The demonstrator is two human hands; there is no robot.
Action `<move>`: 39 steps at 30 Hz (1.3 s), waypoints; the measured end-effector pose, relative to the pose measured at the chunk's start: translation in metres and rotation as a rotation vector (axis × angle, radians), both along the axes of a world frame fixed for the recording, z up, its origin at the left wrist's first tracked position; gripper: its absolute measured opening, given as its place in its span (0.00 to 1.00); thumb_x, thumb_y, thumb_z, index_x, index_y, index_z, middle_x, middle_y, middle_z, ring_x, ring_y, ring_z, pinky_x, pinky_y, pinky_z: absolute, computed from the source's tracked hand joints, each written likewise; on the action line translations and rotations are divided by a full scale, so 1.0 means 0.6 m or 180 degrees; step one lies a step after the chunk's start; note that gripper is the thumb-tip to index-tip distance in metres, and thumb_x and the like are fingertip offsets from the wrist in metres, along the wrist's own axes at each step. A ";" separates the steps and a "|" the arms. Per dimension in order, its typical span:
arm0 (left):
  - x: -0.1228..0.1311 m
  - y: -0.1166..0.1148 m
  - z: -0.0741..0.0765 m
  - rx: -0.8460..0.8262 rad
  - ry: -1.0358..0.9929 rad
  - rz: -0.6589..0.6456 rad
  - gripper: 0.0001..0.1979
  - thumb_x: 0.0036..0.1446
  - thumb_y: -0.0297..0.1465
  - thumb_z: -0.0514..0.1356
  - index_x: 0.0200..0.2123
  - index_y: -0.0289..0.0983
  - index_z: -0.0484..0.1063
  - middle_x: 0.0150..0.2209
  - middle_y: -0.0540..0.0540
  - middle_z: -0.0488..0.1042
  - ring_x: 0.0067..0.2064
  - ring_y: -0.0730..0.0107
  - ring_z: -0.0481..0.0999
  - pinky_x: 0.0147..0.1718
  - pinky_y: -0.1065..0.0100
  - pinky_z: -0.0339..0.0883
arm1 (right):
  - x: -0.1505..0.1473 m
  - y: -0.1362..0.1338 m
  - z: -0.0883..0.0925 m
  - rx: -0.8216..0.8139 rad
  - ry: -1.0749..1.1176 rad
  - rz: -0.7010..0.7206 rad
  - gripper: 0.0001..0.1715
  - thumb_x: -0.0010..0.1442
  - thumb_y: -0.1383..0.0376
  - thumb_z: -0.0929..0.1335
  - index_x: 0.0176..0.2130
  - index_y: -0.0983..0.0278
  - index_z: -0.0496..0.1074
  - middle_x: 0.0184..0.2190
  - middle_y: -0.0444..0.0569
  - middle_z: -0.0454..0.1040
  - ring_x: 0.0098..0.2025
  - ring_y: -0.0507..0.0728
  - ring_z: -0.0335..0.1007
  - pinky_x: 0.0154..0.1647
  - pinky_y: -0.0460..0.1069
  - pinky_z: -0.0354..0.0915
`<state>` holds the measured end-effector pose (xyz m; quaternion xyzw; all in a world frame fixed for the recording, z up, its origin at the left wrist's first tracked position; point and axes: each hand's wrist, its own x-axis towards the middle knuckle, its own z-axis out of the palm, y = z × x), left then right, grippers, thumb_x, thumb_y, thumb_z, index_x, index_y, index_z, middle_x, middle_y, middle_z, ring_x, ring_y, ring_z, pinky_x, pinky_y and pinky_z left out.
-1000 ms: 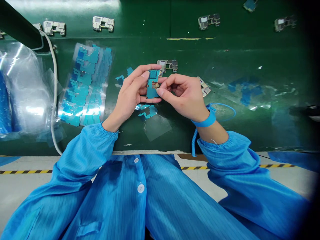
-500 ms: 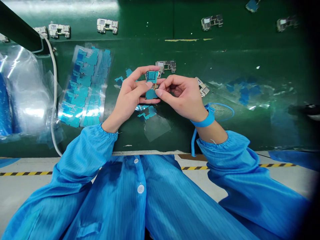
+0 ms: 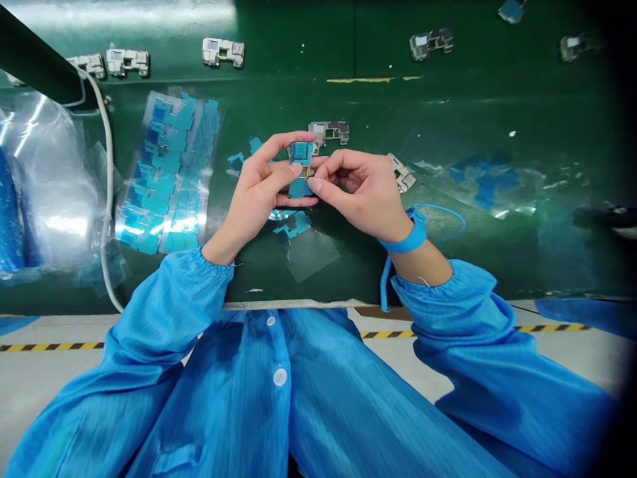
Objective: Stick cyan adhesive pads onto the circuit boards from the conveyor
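Observation:
Above the green bench, my left hand (image 3: 263,176) is closed around a small circuit board (image 3: 300,188), its thumb on the face and its fingers around the edges. Teal film covers the upper and lower parts of that board, with a narrow bare strip between. My right hand (image 3: 361,189) pinches at the board's right edge with thumb and forefinger; exactly what lies between those fingertips is hidden. Just beyond my hands lies another circuit board (image 3: 336,133), and one more board (image 3: 402,174) rests partly behind my right hand.
A sheet of teal film pieces (image 3: 166,172) lies at left, beside a white cable (image 3: 107,166) and clear plastic bags (image 3: 54,179). Loose film (image 3: 297,224) sits below my hands. Several boards (image 3: 223,52) line the far strip. A coiled cord (image 3: 385,282) hangs from my blue wristband (image 3: 407,240).
The boards and the blue piece on the far strip have shifted a little to the right. My hands and the held board have hardly moved.

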<state>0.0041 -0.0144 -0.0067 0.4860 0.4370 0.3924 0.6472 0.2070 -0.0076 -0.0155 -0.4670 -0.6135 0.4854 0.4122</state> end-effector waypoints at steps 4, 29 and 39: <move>0.000 -0.001 -0.001 0.0022 -0.0005 0.0015 0.29 0.69 0.47 0.63 0.69 0.47 0.73 0.54 0.43 0.87 0.58 0.50 0.89 0.55 0.51 0.88 | 0.000 0.000 -0.001 0.0054 0.0059 0.0021 0.21 0.60 0.49 0.83 0.31 0.57 0.76 0.31 0.47 0.78 0.48 0.63 0.82 0.49 0.57 0.80; 0.001 0.003 0.019 -0.0395 -0.0452 0.0107 0.27 0.73 0.54 0.59 0.63 0.46 0.78 0.59 0.45 0.88 0.59 0.49 0.90 0.48 0.57 0.90 | 0.002 0.001 -0.008 0.0140 0.0165 0.0030 0.24 0.61 0.46 0.84 0.33 0.58 0.78 0.33 0.48 0.79 0.47 0.62 0.81 0.47 0.56 0.79; 0.002 0.006 0.013 -0.0351 -0.0534 0.0122 0.26 0.72 0.54 0.59 0.61 0.46 0.79 0.57 0.43 0.89 0.57 0.46 0.90 0.46 0.53 0.91 | 0.002 0.000 -0.008 0.0192 0.0133 0.0015 0.22 0.62 0.49 0.84 0.33 0.59 0.78 0.34 0.48 0.80 0.45 0.61 0.80 0.42 0.55 0.77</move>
